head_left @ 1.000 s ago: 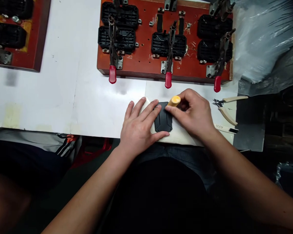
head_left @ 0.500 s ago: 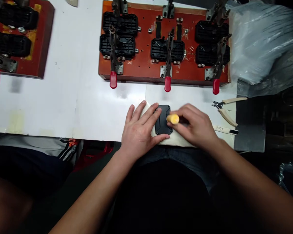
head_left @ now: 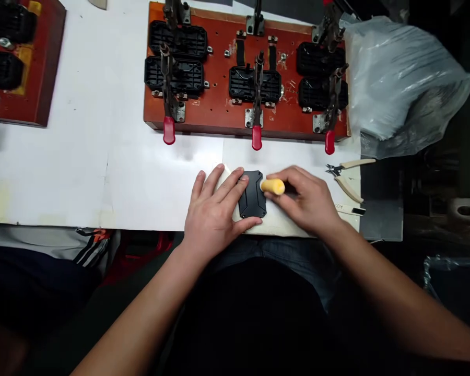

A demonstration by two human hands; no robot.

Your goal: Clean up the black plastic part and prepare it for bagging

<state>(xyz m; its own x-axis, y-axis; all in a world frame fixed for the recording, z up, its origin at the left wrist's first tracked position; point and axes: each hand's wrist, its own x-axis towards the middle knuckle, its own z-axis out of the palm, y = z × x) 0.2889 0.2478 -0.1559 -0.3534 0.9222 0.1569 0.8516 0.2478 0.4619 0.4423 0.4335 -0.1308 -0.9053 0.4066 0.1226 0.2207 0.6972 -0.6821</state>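
Observation:
A small black plastic cover [head_left: 253, 194] with cut corners and raised lines lies on the pale mat near the table's front edge. My left hand [head_left: 213, 206] rests with fingers spread, its fingertips and thumb along the cover's left and lower edges. In my right hand [head_left: 309, 201] is a yellow cylindrical stick [head_left: 273, 186], pinched between thumb and fingers. Its pale end meets the cover's right edge; whether it presses there I cannot tell.
Behind my hands stands a red-brown fixture block [head_left: 219, 117] with toggle clamps holding black plastic parts. Side cutters [head_left: 350, 177] and a white strip [head_left: 350, 210] lie to the right. A plastic bag [head_left: 395, 89] sits back right; another fixture [head_left: 43, 78] is far left.
The whole view has shifted, so the table things appear further left. The yellow stick has tilted, showing more of its side. My left hand stays on the cover.

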